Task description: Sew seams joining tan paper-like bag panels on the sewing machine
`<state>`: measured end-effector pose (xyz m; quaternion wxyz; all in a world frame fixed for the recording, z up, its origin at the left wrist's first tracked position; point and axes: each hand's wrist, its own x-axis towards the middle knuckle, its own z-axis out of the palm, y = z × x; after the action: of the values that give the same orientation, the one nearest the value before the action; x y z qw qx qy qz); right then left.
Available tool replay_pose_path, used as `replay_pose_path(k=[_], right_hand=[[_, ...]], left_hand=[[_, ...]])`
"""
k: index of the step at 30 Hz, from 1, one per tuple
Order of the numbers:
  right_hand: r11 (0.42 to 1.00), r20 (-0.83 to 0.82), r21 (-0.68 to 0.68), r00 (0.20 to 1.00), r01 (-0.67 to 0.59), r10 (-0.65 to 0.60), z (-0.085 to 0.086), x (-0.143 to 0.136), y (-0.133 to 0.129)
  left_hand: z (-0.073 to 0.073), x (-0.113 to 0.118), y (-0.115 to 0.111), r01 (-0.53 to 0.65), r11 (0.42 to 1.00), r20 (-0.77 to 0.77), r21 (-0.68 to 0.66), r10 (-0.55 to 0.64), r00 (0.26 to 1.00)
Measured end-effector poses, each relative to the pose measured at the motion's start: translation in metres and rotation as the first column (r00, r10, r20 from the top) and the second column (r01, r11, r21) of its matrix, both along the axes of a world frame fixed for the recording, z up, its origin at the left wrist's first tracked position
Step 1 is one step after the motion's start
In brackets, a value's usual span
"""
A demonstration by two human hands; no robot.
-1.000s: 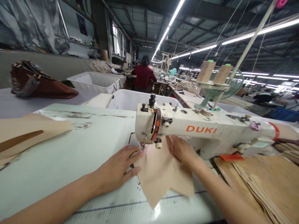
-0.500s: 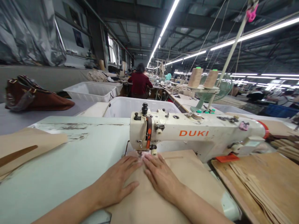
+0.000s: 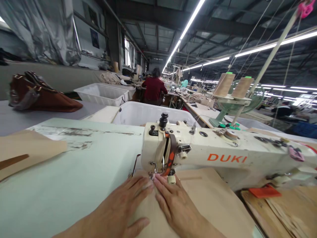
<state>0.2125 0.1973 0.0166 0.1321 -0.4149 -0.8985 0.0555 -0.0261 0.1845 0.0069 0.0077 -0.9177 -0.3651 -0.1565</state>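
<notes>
A white sewing machine [image 3: 198, 145] with orange lettering stands in front of me. Beneath its needle area lies a tan sheet of fabric or leather [image 3: 210, 195], reaching toward me and to the right. My left hand [image 3: 126, 201] rests flat on this sheet, fingers stretched to the left side of the presser foot [image 3: 151, 175]. On the other side, my right hand [image 3: 173, 201] presses flat with its fingertips close to the foot. The stitching point itself is partly hidden by the fingers and the machine head.
Left on the pale green table [image 3: 74, 158] lies another tan piece [image 3: 32, 148] with a slot. Behind are a brown handbag [image 3: 44, 92], white bins [image 3: 101, 92] and a person in dark red [image 3: 154, 89]. Thread cones [image 3: 224, 85] stand right, above stacked tan pieces [image 3: 292, 211].
The view has moved nearer and tilted, so the machine appears larger and lower. Both hands stay flat on the tan sheet beside the presser foot.
</notes>
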Motion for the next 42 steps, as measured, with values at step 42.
replay_pose_path(k=[42], right_hand=[[0.992, 0.022, 0.088, 0.996, 0.089, -0.092, -0.011, -0.002, 0.003]], left_hand=[[0.007, -0.003, 0.015, -0.013, 0.986, 0.043, -0.166, 0.020, 0.999]])
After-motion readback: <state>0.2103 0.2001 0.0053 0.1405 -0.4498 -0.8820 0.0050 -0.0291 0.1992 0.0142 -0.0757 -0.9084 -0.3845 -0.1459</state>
